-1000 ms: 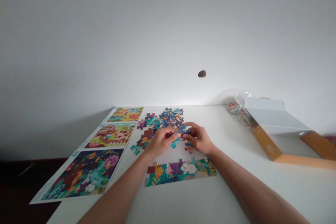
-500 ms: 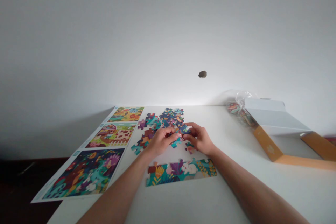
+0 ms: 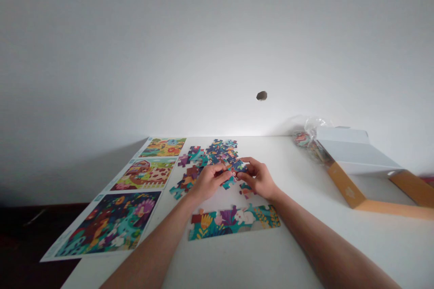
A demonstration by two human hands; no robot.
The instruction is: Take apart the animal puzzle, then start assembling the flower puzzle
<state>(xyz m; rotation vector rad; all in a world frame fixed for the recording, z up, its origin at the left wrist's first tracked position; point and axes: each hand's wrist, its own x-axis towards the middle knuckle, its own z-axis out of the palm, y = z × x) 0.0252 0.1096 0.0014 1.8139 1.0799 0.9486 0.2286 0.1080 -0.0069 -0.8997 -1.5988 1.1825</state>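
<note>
My left hand (image 3: 210,181) and my right hand (image 3: 259,178) face each other over the middle of the table, thumbs and fingers pinched. Between their fingertips is a small puzzle piece (image 3: 234,174) with dark and reddish print, partly covered by the fingers. Just beyond and to the left lies a heap of loose jigsaw pieces (image 3: 217,150) in teal, navy and purple. One loose piece (image 3: 245,191) rests by my right palm. Closer to me, a joined strip of puzzle (image 3: 233,223) shows a white rabbit, yellow leaves and teal ground.
Along the table's left side lies a printed sheet (image 3: 162,185) with three pictures; its near corner overhangs the edge. To the right stands an opened orange and white box (image 3: 373,206). A clear plastic bag of pieces (image 3: 307,140) leans beside it, near the wall (image 3: 203,54).
Both hands stay almost in place; my right thumb has drawn slightly away from the left fingertips, and the small piece between them shows a little more.
</note>
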